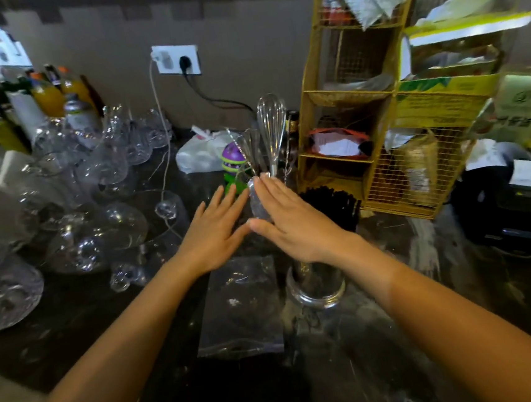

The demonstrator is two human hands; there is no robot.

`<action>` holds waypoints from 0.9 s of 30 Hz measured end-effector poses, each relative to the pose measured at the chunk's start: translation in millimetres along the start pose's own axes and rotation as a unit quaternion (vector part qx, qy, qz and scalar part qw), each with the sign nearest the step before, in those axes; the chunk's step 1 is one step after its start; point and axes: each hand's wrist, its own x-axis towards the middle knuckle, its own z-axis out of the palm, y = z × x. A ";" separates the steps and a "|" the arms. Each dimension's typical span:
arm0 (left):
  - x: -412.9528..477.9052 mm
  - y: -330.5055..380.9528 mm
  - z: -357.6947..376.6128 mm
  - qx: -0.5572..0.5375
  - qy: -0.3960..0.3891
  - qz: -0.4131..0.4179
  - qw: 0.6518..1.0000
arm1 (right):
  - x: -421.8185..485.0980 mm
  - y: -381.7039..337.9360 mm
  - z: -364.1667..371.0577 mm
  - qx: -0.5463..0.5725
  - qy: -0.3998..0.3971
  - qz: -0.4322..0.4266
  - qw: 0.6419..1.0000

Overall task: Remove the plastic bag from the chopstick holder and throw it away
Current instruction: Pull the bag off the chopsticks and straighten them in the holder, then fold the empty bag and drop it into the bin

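A crumpled piece of clear, shiny plastic bag (258, 203) stands upright between my two hands, just in front of a utensil holder (264, 165) with a wire whisk (272, 125) in it. My right hand (295, 220) pinches this plastic between thumb and fingertips. My left hand (212, 235) is flat with fingers spread, its fingertips next to the plastic on the left. A bundle of black chopsticks (332, 202) lies right of my right hand. The holder's lower part is hidden behind my hands.
A flat clear bag (239, 310) lies on the dark counter (460, 279) below my hands, beside a glass jar (316, 288). Several upturned glasses (97, 223) crowd the left. A yellow wire rack (375, 145) stands at the right, a white bag (198, 153) and a purple-green toy (233, 165) behind.
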 end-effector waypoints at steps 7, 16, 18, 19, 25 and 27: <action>-65.4 -51.8 44.3 0.017 -0.118 -0.052 0.992 | -19.9 9.2 74.2 0.011 -0.125 0.006 0.992; -110.9 -88.8 90.5 0.051 -0.230 -0.109 0.966 | -57.6 58.6 141.0 -0.036 -0.222 0.044 0.973; -110.0 -89.6 96.2 0.039 -0.237 -0.101 0.966 | -59.2 59.7 146.6 -0.038 -0.226 0.045 0.972; -108.3 -88.9 98.7 0.028 -0.237 -0.094 0.966 | -59.4 59.1 148.6 -0.034 -0.226 0.042 0.973; -101.2 -80.3 102.6 -0.143 -0.155 -0.078 0.974 | -57.3 56.4 161.2 0.014 -0.172 0.016 0.985; -102.4 -76.8 95.2 -0.224 -0.128 -0.089 0.962 | -57.2 56.1 163.7 0.068 -0.119 0.015 0.990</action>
